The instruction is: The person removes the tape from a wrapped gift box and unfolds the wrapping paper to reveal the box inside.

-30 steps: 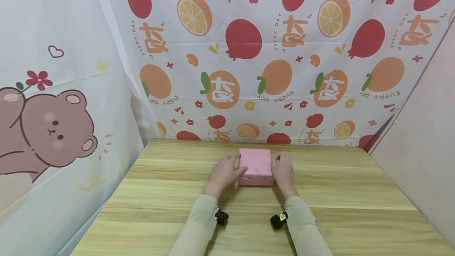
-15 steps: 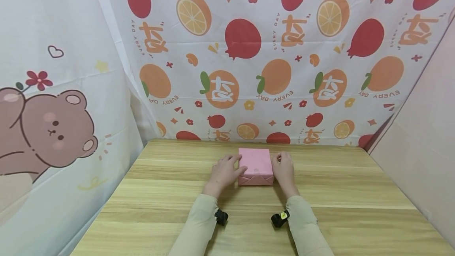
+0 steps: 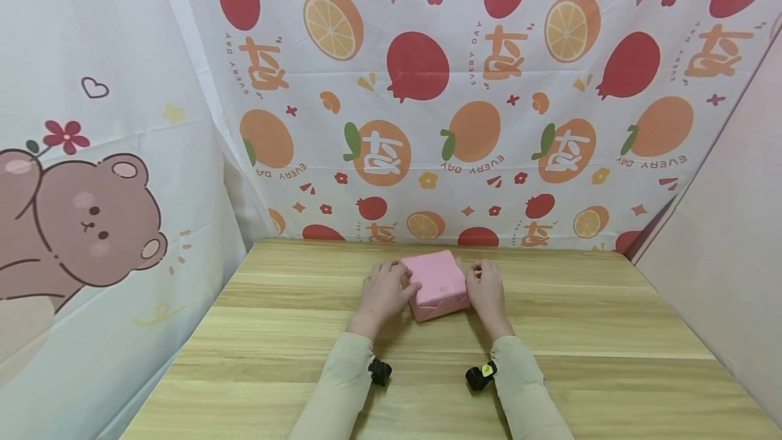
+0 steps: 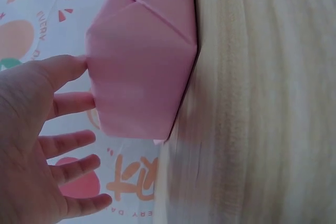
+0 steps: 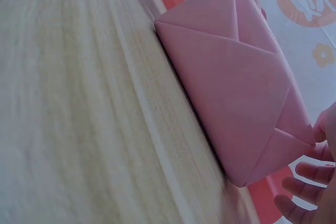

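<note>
A box wrapped in pink paper [image 3: 435,276] sits on the wooden table, turned at an angle, with a small round clear sticker on its top. Folded flaps show on its side in the right wrist view. My left hand [image 3: 383,294] is at the box's left side; in the left wrist view its thumb and index finger touch the paper's edge while the other fingers stretch out beside it. At the right side is my right hand [image 3: 486,294], its fingertips against the corner in the right wrist view, the remaining fingers loosely bent.
The wooden table [image 3: 293,318] ends at the back against a white cloth [image 3: 464,189] printed with fruit. Another cloth with a bear [image 3: 100,223] hangs on the left. Black wrist cameras [image 3: 380,372] are strapped on both sleeves.
The pink box has turned counterclockwise between my hands, its left front corner swinging toward me. Both hands stay nearly in place.
</note>
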